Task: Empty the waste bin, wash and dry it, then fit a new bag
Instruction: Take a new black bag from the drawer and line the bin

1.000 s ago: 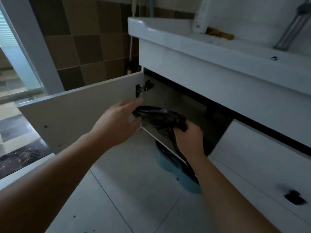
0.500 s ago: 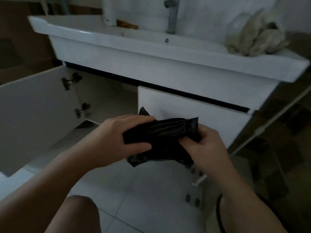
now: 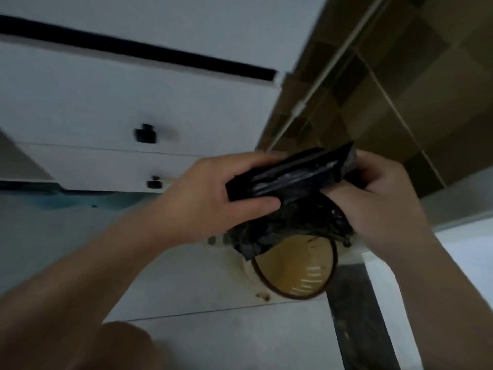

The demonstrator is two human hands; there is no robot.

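Waste bin (image 3: 296, 271), amber with a dark rim, sits on the floor at 6 o'clock below the hands. Left hand (image 3: 210, 198) and right hand (image 3: 378, 193) both grip a folded pack of black bags (image 3: 288, 174). Best to peel one bag free, keeping the pack pinched steady.

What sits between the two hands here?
Head view: a folded pack of black bags, gripped by the left hand and right hand at opposite ends.
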